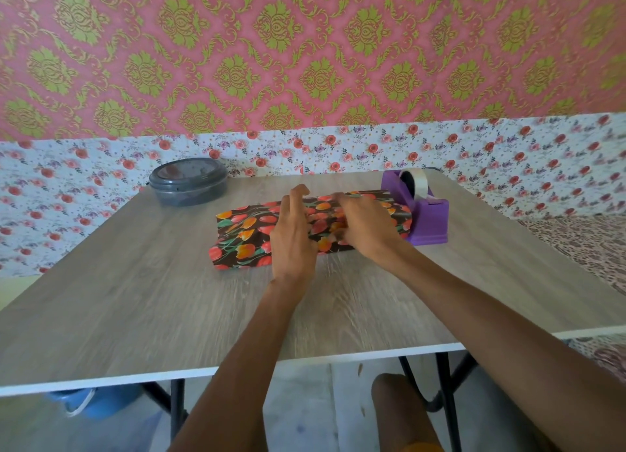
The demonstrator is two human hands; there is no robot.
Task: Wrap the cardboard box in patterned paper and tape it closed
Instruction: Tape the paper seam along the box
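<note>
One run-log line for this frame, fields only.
box: papered, on table | left hand: open over box | right hand: on box, blurred | dispenser: at box's right end | container: far left

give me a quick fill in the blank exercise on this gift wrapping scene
1. The tape dispenser beside the wrapped box is ____ in colour.
2. The grey round container has its ____ on.
3. The tape dispenser stands at the box's ____ end.
4. The left hand and the right hand both reach to the ____.
Missing words: purple, lid, right, box.
</note>
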